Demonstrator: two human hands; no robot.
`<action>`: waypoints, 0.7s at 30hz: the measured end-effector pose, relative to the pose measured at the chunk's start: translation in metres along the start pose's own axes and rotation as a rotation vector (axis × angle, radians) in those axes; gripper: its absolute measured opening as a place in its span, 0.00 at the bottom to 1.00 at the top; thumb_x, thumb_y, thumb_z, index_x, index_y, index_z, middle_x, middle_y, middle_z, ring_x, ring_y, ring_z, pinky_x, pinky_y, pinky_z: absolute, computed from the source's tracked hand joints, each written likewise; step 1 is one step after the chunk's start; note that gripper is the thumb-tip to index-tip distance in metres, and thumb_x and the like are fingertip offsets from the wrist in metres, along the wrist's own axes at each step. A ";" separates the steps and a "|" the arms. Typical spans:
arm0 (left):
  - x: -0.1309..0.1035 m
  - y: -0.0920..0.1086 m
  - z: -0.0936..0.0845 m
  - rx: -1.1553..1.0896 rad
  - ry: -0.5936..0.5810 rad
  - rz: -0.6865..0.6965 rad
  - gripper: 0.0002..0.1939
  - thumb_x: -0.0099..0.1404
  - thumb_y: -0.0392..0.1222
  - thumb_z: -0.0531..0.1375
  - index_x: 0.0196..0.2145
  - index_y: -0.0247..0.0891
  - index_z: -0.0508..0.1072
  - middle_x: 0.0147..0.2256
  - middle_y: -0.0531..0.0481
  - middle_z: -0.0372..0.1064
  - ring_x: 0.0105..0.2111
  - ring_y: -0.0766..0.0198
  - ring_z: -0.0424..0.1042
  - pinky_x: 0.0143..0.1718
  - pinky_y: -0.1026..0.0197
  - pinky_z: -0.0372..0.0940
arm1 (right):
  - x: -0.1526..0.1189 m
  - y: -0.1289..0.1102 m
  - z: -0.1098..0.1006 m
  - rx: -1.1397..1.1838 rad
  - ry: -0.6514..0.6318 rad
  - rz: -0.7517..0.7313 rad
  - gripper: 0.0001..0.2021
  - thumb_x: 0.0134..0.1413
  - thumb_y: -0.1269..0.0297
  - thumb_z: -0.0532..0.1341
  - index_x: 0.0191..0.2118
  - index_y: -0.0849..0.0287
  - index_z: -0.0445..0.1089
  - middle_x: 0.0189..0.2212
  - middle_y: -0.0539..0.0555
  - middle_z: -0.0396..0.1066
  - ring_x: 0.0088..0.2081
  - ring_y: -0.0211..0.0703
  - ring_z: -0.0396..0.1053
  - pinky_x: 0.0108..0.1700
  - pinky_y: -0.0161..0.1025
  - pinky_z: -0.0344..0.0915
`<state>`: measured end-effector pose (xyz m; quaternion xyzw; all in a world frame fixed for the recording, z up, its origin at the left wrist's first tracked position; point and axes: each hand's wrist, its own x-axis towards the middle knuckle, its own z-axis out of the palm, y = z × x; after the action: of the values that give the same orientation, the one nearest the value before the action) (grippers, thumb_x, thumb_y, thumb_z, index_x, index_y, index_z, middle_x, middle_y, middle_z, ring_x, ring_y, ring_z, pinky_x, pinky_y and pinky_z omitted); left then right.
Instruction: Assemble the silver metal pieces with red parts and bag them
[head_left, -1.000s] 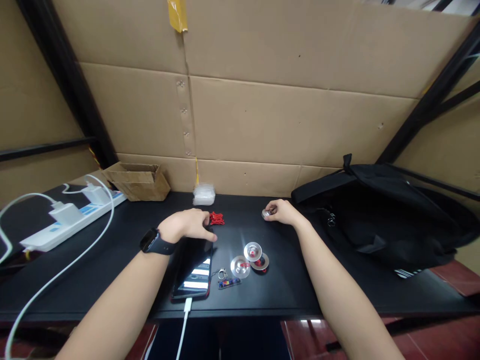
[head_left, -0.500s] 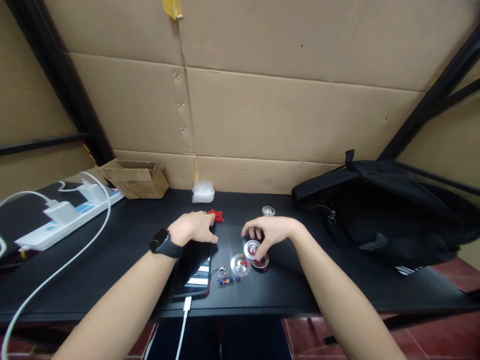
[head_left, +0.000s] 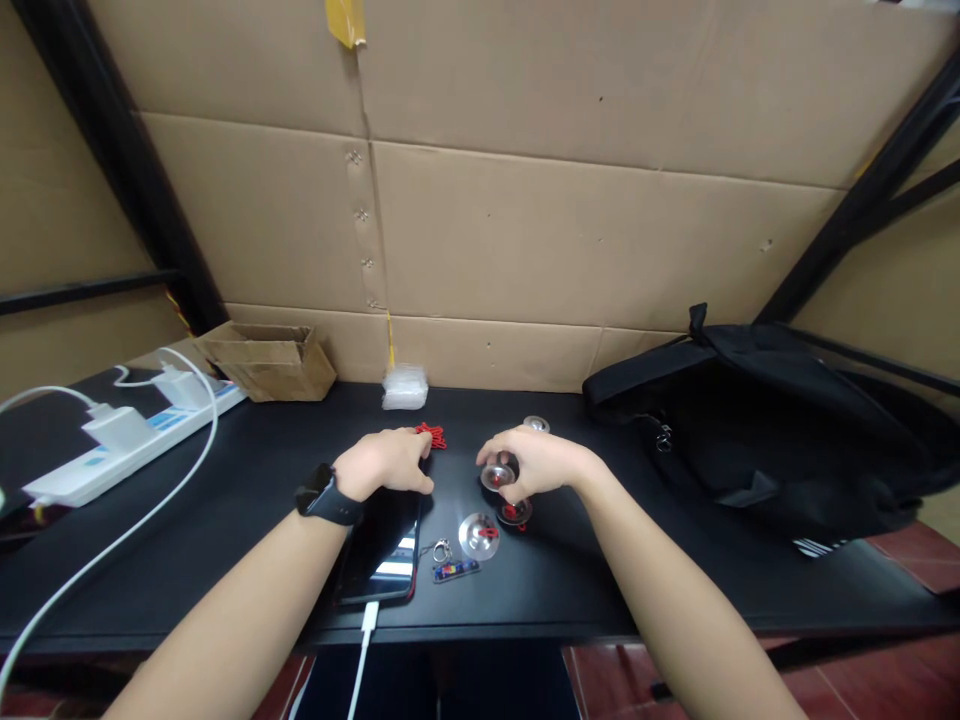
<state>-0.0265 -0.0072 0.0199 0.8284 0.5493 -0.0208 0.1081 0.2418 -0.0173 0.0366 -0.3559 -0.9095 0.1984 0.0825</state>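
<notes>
My right hand (head_left: 536, 464) grips a small silver metal disc (head_left: 496, 478) by its edge, between thumb and fingers. Just below it lies another disc with red cord (head_left: 514, 512), and a third disc (head_left: 477, 538) rests to the left of that. Beyond my right hand a further disc (head_left: 536, 424) is partly covered. My left hand (head_left: 386, 465) rests over the top of a black phone (head_left: 382, 550), thumb and fingers apart, with nothing visibly held. Its fingertips are beside a bundle of red cord (head_left: 433, 436). A keyring with a patterned tag (head_left: 455, 571) lies near the phone.
A black bag (head_left: 765, 430) fills the right side. At the left are a white power strip (head_left: 82, 470) with cables and a cardboard box (head_left: 274, 365). A clear plastic stack (head_left: 405, 387) stands by the cardboard wall. A white cable (head_left: 367, 630) runs from the phone.
My right hand has lifted the disc and moved it slightly up and left, away from the two lower discs. My left hand has barely moved.
</notes>
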 end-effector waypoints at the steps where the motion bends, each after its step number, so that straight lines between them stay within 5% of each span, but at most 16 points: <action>1: 0.000 -0.001 0.000 -0.005 0.006 0.008 0.24 0.47 0.55 0.68 0.40 0.43 0.75 0.42 0.43 0.76 0.36 0.49 0.76 0.31 0.58 0.64 | 0.000 0.000 -0.001 0.000 0.045 -0.002 0.27 0.36 0.69 0.70 0.48 0.51 0.78 0.36 0.49 0.78 0.36 0.44 0.74 0.40 0.35 0.67; 6: 0.001 -0.006 0.000 -0.007 -0.010 0.070 0.22 0.49 0.52 0.67 0.41 0.43 0.75 0.42 0.44 0.76 0.37 0.50 0.76 0.32 0.58 0.64 | 0.003 0.007 -0.003 0.101 0.228 -0.066 0.27 0.38 0.72 0.68 0.50 0.52 0.77 0.41 0.51 0.78 0.41 0.45 0.75 0.45 0.38 0.69; 11: -0.002 -0.008 -0.002 0.000 0.000 0.068 0.23 0.50 0.52 0.67 0.43 0.42 0.76 0.44 0.42 0.75 0.39 0.47 0.76 0.34 0.56 0.65 | 0.011 0.015 0.003 0.524 0.438 -0.120 0.20 0.46 0.65 0.71 0.49 0.56 0.76 0.46 0.55 0.78 0.46 0.47 0.76 0.51 0.44 0.71; 16: -0.006 0.004 -0.009 0.001 0.279 0.102 0.17 0.60 0.56 0.64 0.41 0.45 0.75 0.42 0.45 0.76 0.38 0.50 0.76 0.33 0.58 0.64 | 0.020 0.012 0.012 0.855 0.588 -0.100 0.20 0.43 0.58 0.75 0.44 0.58 0.76 0.48 0.59 0.78 0.44 0.49 0.79 0.52 0.49 0.73; 21: 0.001 0.023 -0.011 -0.353 0.518 0.342 0.14 0.70 0.52 0.58 0.41 0.40 0.75 0.38 0.46 0.76 0.35 0.58 0.74 0.37 0.59 0.65 | 0.027 0.006 0.021 0.993 0.639 -0.068 0.19 0.41 0.58 0.76 0.39 0.56 0.74 0.49 0.58 0.78 0.49 0.50 0.78 0.56 0.51 0.72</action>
<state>-0.0059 -0.0122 0.0344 0.8547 0.4068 0.3035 0.1088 0.2193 -0.0016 0.0154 -0.2874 -0.6487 0.4808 0.5152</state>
